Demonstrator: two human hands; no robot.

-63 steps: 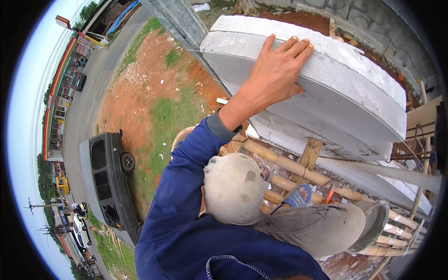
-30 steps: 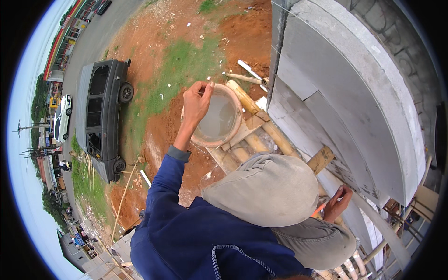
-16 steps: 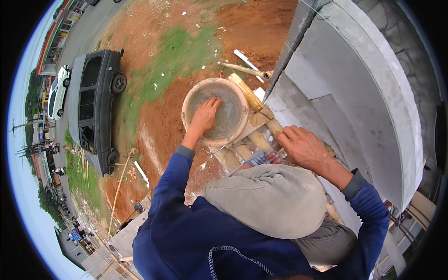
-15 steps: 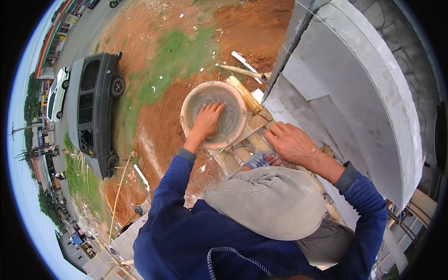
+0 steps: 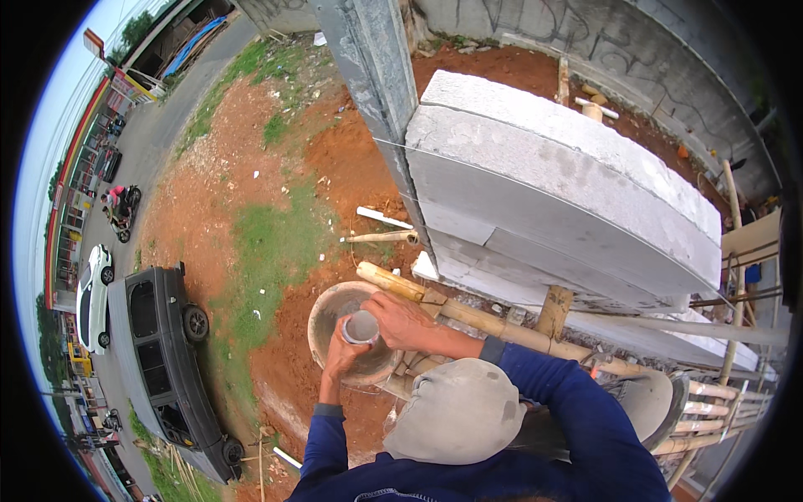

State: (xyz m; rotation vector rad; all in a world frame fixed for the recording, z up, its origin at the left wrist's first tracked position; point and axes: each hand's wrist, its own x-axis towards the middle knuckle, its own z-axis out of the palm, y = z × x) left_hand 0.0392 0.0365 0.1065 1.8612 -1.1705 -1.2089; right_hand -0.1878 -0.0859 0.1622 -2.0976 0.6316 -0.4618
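Observation:
A small grey cup (image 5: 362, 326), round and open at its top, is held over the basin. My left hand (image 5: 341, 356) is closed around its near left side. From the right, my right hand (image 5: 401, 322) meets the cup with bent fingers against its far right side; some fingertips are hidden. Beneath both hands is a round, mortar-stained basin (image 5: 321, 322), its inside coated with grey residue. My hands and the cup cover much of the basin's inside, and I cannot tell what the cup contains.
Bamboo poles (image 5: 493, 328) run beside the basin. A pale block wall (image 5: 535, 201) rises to the right, next to a grey upright post (image 5: 368, 84) and a taut string. My covered knee (image 5: 456, 410) is close below my hands. A dark van (image 5: 167, 351) stands left.
My left hand has gone from inside the basin to gripping the cup above it. My right hand has moved left to the cup. The view has shifted, showing the wall's top.

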